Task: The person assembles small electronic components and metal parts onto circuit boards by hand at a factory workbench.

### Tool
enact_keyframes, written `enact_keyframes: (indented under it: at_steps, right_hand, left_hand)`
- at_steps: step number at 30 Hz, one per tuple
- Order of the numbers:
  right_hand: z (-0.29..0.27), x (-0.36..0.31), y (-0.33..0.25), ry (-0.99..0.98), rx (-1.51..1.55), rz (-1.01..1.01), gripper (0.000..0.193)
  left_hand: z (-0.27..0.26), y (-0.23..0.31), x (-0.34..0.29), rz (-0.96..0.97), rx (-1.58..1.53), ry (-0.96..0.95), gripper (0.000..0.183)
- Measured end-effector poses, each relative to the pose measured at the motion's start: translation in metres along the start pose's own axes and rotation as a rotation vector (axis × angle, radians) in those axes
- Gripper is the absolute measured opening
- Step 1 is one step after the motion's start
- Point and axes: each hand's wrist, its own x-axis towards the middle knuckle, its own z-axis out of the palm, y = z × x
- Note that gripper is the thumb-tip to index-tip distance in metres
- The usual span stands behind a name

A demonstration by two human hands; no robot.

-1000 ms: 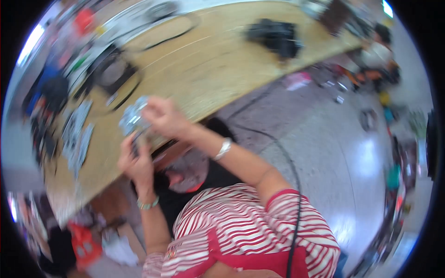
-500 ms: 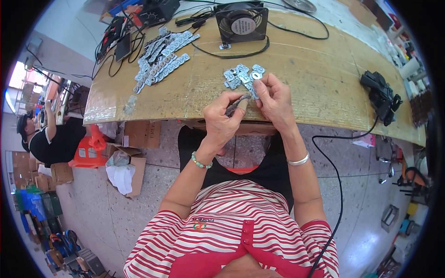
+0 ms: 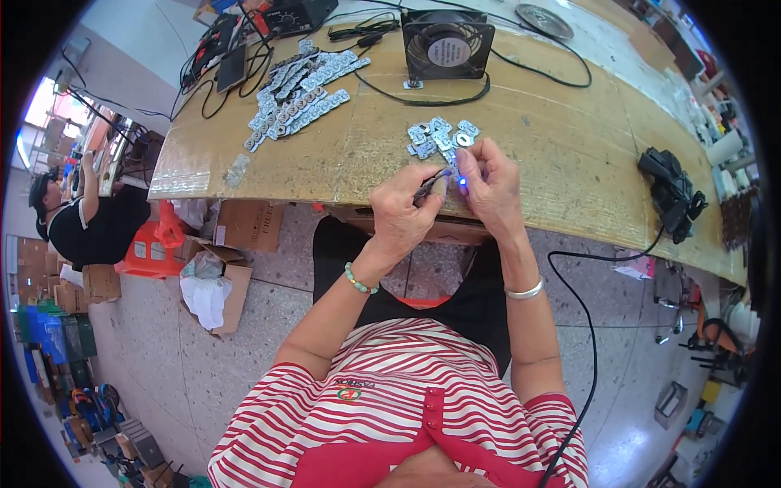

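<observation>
Just over the bench's near edge, my two hands meet with their tips almost touching. My left hand [image 3: 405,205] is closed, pinching a dark, thin piece [image 3: 425,189] whose kind I cannot make out. Between thumb and fingers of my right hand [image 3: 493,189] is a small circuit board [image 3: 455,166], mostly covered, with a blue light [image 3: 463,181] glowing at the thumb. Right beyond my fingers lies a loose pile of small pale circuit boards [image 3: 439,134], some with a round part on top. Farther left is a larger heap of circuit board strips [image 3: 303,85].
A black square fan [image 3: 447,50] with a cable stands at the back of the bench [image 3: 366,150]. Left of it are a black box with a knob [image 3: 293,15] and tangled cables. A black corded device [image 3: 671,183] lies at right. Another person [image 3: 81,215] sits far left.
A blue light now shines at my right thumb, where none showed before. My hands have come closer together. The whole view has shifted slightly.
</observation>
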Motion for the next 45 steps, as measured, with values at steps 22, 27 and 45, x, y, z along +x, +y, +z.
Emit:
enact_keyframes:
  at_steps: [22, 27, 45]
  right_hand:
    - [-0.002, 0.0, 0.002, 0.049, 0.1, 0.054, 0.021]
    - [-0.003, -0.001, -0.003, -0.017, 0.182, 0.125, 0.022]
    - [0.001, -0.004, -0.008, -0.006, 0.233, 0.05, 0.026]
  left_hand:
    - [0.0, 0.007, 0.002, -0.12, -0.065, -0.074, 0.018]
    - [-0.014, 0.006, 0.023, -0.696, -0.577, -0.252, 0.02]
    - [-0.005, -0.004, 0.029, -0.738, -0.555, -0.092, 0.017]
